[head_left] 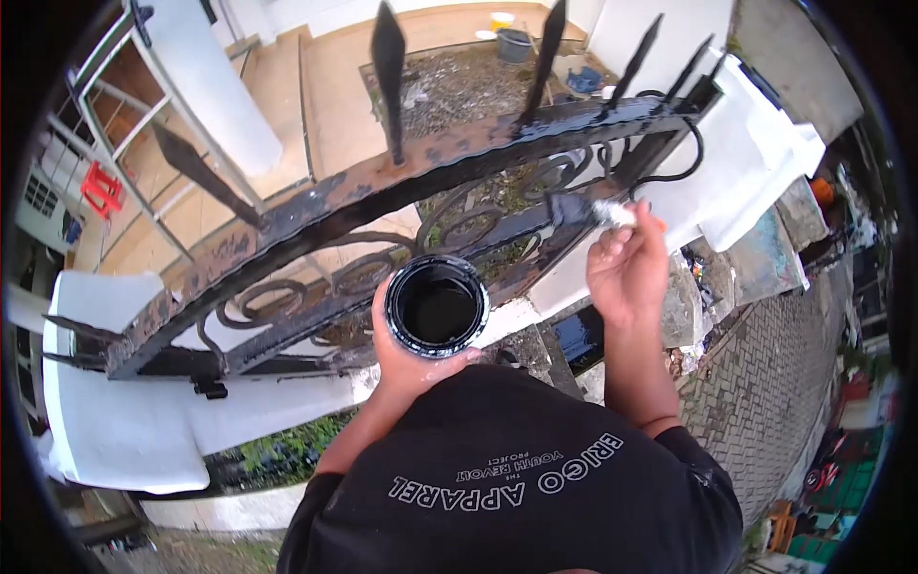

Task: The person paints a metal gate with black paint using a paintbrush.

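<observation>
My left hand point(400, 362) is wrapped round an open paint can point(439, 342), its rim smeared and dark paint inside. In my right hand point(629, 273) is a paintbrush point(612, 212) with a pale, paint-spattered upper part and dark wet bristles. The bristles overlap the scrollwork of a black metal fence point(349, 193) in this view. Along its curved top rail stand several spear-shaped points. The rail looks glossy black toward the right, while brown rusty patches show in the middle and at the left.
White pillars point(115, 402) flank the fence at left and right. Beyond it are a tiled floor point(339, 115), a dark bucket point(514, 45) and a red plastic stool point(101, 188). Brick paving point(755, 383) runs along my right side, near rough concrete blocks point(684, 301).
</observation>
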`<act>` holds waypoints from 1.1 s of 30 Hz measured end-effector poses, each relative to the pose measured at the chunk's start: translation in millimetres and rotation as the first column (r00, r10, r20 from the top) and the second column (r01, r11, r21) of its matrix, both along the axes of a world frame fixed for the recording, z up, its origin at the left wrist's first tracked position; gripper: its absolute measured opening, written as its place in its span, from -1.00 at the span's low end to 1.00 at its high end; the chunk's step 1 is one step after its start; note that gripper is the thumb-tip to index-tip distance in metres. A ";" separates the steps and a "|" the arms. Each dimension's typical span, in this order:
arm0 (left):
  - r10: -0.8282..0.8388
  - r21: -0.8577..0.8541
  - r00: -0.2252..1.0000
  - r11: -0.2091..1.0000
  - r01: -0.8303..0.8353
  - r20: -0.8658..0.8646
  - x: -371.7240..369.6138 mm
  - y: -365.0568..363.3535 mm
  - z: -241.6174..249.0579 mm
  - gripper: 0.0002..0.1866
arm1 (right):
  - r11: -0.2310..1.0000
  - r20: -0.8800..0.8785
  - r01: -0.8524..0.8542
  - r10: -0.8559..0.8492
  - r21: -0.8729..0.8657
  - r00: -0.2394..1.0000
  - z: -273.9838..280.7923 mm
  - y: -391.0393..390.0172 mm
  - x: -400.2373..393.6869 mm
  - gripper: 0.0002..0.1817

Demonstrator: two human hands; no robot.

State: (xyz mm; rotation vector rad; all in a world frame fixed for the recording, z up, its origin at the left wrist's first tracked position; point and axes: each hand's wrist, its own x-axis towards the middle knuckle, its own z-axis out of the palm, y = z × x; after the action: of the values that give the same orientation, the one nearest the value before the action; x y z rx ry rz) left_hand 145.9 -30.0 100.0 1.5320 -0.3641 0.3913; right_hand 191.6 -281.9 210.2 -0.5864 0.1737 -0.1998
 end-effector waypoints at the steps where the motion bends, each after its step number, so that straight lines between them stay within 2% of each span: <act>1: -0.007 -0.012 1.000 1.000 0.007 -0.015 -2.0 1.5 1.4 0.28 | 1.000 0.070 0.023 -0.023 0.000 0.997 11.5 -6.0 3.7 -0.79; 4: -0.038 -0.087 0.998 0.996 0.034 -0.049 -7.7 3.8 -0.8 0.27 | 0.971 0.292 0.202 -0.158 -0.128 0.943 39.3 -19.7 15.8 -0.78; 5: -0.053 -0.079 0.998 0.996 0.050 -0.029 -7.8 4.3 1.4 0.27 | 0.970 0.297 0.207 -0.163 -0.124 0.941 49.0 -18.0 18.2 -0.78; 7: -0.061 -0.069 0.997 0.996 0.058 -0.051 -10.5 7.4 2.2 0.27 | 0.904 0.362 0.278 -0.153 -0.324 0.920 66.1 -9.0 20.9 -0.79; 8: -0.067 -0.061 0.995 0.996 0.063 -0.077 -12.2 9.2 2.2 0.27 | 0.905 0.362 0.279 -0.155 -0.322 0.919 72.6 -0.1 22.5 -0.79; 10: -0.073 -0.046 0.995 0.997 0.070 -0.075 -15.4 12.2 1.7 0.27 | 0.818 0.402 0.341 -0.150 -0.462 0.903 82.9 23.1 26.4 -0.78; 16: -0.105 -0.051 0.989 0.994 0.100 -0.104 -26.5 32.0 -8.8 0.28 | 0.770 0.405 0.376 -0.167 -0.516 0.899 85.0 44.9 28.4 -0.74; 22: -0.154 -0.025 0.983 0.988 0.153 -0.101 -33.9 57.8 -9.3 0.28 | 0.773 0.284 0.321 -0.189 -0.547 0.940 86.1 69.1 27.5 -0.75; 26: -0.145 -0.040 0.987 0.989 0.142 -0.074 -36.3 69.8 -14.5 0.29 | 0.697 0.216 0.286 -0.190 -0.657 0.958 89.3 74.0 34.5 -0.75; 28: -0.155 -0.072 0.984 0.986 0.149 -0.085 -38.5 77.2 -16.0 0.30 | 0.499 0.255 0.350 -0.249 -0.793 0.934 94.3 57.2 35.8 -0.74; 29: -0.158 -0.065 0.985 0.986 0.154 -0.073 -38.6 81.1 -15.8 0.30 | 0.438 0.268 0.392 -0.320 -0.809 0.909 102.7 51.0 31.9 -0.74; 30: -0.158 -0.068 0.986 0.986 0.154 -0.062 -39.6 82.5 -17.9 0.30 | 0.256 0.468 0.554 -0.328 -0.793 0.821 113.7 46.7 21.8 -0.73; 32: -0.155 -0.107 0.982 0.984 0.144 -0.104 -43.3 81.2 -21.0 0.30 | -0.108 0.641 0.634 -0.200 -0.766 0.741 117.0 56.3 9.7 -0.74; 33: -0.135 -0.104 0.985 0.987 0.124 -0.106 -44.2 80.0 -19.6 0.30 | -0.206 0.673 0.656 -0.013 -0.726 0.740 116.2 61.0 8.0 -0.76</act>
State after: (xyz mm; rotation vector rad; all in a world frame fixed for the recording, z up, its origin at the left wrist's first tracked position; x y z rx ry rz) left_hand 101.7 49.9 80.4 1.4200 -0.3491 0.2155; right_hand 199.6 -220.9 326.3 -2.1046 -0.3896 -1.1779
